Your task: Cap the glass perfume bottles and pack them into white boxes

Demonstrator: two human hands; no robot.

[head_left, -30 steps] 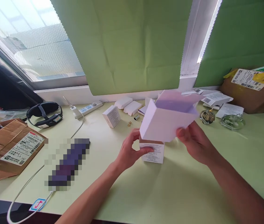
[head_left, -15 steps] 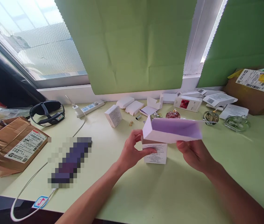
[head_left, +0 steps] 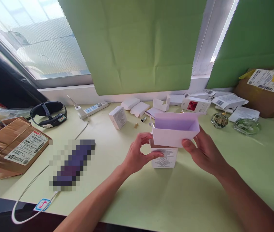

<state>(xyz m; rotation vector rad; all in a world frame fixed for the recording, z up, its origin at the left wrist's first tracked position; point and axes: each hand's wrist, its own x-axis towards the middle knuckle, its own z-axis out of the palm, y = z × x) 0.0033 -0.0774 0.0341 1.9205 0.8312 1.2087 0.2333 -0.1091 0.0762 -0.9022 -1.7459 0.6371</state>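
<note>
The open white box (head_left: pixel 169 138) hides part of the printed box (head_left: pixel 168 159). Pixelation obscures the dark device (head_left: pixel 75 164). The left edge cuts off the brown carton (head_left: pixel 13 138).

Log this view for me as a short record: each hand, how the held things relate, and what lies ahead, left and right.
left hand: grips printed white box near its upper left
right hand: holds pale folded card
held things: card above the box's top; contact between them unclear
ahead: small gold piece, silver cylinder, small white carton
left: black headset, power strip, brown carton
right: clear glass piece, brown parcel
</note>
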